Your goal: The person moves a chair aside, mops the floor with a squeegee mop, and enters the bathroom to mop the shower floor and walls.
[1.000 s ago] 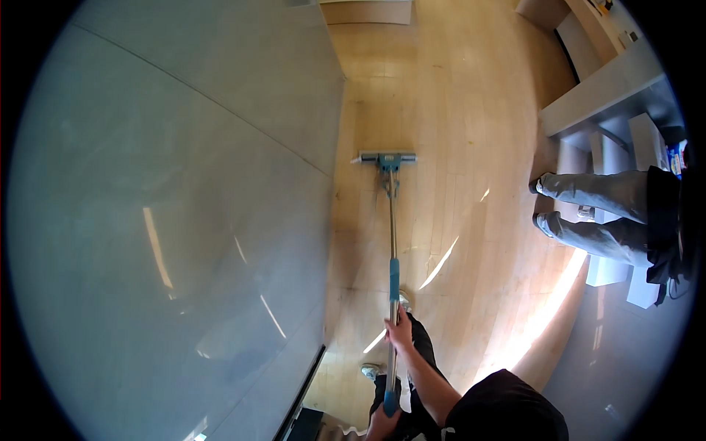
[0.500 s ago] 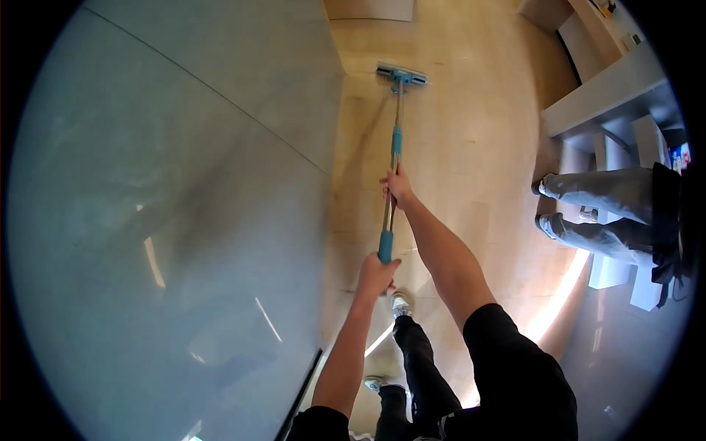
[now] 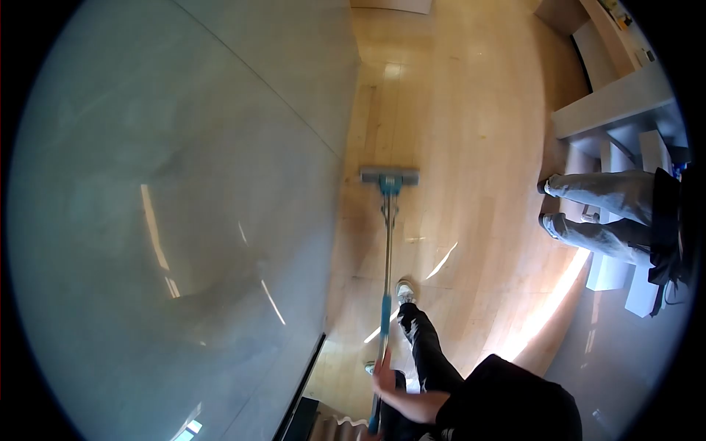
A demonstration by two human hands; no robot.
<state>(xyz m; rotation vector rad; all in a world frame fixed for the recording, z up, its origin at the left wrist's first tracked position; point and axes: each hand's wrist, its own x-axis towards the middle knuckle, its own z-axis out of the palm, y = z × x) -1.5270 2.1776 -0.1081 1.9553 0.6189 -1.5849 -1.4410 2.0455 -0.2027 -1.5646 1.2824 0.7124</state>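
A sponge mop (image 3: 387, 257) with a teal head and a metal pole runs down the middle of the view. Its grey sponge bar (image 3: 390, 176) lies flat across the wooden floor, close to the grey panel's edge. My right hand (image 3: 384, 376) is closed around the pole below its teal sleeve, slightly blurred. At the bottom edge my left hand (image 3: 372, 436) is mostly cut off; the visible part is at the teal end grip, and its fingers barely show.
A large grey panel (image 3: 243, 184) fills the left side. My shoe (image 3: 405, 291) stands just right of the pole. At the right, another person's legs (image 3: 599, 191) are beside white shelving (image 3: 610, 110). Sunlight streaks cross the floor (image 3: 456, 206).
The mop head has come back toward me, from near the top of the view to mid-floor. Both hands have drawn down toward my body along with the pole.
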